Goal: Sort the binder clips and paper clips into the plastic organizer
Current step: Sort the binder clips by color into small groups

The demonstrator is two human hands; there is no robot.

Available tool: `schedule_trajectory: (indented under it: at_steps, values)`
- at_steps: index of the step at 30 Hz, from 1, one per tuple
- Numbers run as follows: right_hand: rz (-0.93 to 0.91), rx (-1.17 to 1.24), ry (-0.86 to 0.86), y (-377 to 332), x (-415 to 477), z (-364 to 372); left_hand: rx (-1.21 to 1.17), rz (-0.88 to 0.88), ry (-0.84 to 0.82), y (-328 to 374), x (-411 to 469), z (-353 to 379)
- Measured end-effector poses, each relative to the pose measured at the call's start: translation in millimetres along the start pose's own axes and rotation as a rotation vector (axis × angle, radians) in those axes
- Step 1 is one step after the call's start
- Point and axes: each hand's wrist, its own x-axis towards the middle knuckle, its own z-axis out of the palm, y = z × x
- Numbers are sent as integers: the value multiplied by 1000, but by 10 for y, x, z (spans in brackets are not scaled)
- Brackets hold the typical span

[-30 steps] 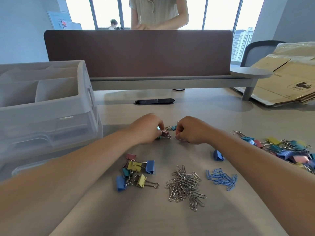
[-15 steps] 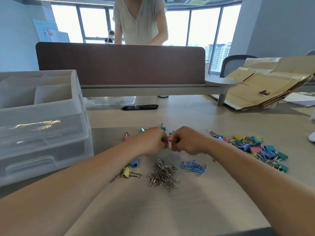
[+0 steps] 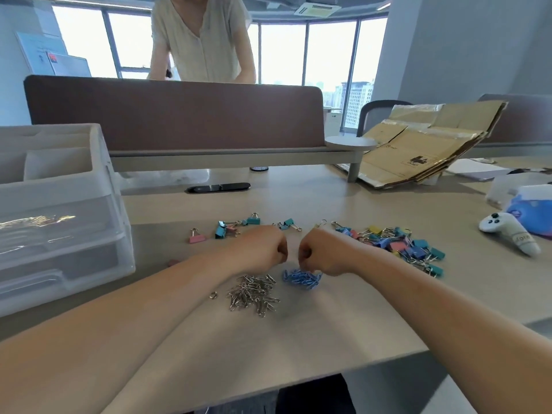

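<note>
My left hand (image 3: 263, 249) and my right hand (image 3: 325, 252) are curled into fists side by side over the desk, a small gap between them. Nothing shows in the left fist. The right hand's fingertips dip into a small pile of blue paper clips (image 3: 301, 277); whether they hold any is hidden. A heap of silver paper clips (image 3: 254, 294) lies just left of the blue ones. Coloured binder clips (image 3: 397, 246) are piled to the right, and a few loose ones, one pink (image 3: 197, 238) and one teal (image 3: 254, 220), lie beyond my hands. The clear plastic organizer (image 3: 98, 174) stands at the left.
A white game controller (image 3: 507, 231) and a blue packet (image 3: 534, 210) lie at the far right. Flattened cardboard (image 3: 424, 150) leans at the back right. A brown desk divider (image 3: 179, 115) runs across the back, with a person (image 3: 203, 37) behind it.
The view has tipped up and pulled back. My hands have drawn slightly apart, and the pink binder clip pinched between them before is out of sight.
</note>
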Motion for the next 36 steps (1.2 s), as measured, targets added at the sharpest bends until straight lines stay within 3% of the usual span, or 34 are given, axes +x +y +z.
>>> schedule_trajectory:
  at_steps: [8,14,21,29,36]
  values:
    - [-48,-33,18,-237,-35,7,70,-63,6,-177,-262,-143]
    - [-114,83,17,-507,-21,167,144,-108,5,-374,-553,-231]
    - [-148,129,41,-640,0,306,233,-80,-94,-433,-743,-214]
    - [-119,16,58,-606,-71,233,362,-13,-246,-444,-707,-163]
    - [-65,-173,-163,-595,-181,239,374,63,-246,-465,-577,-98]
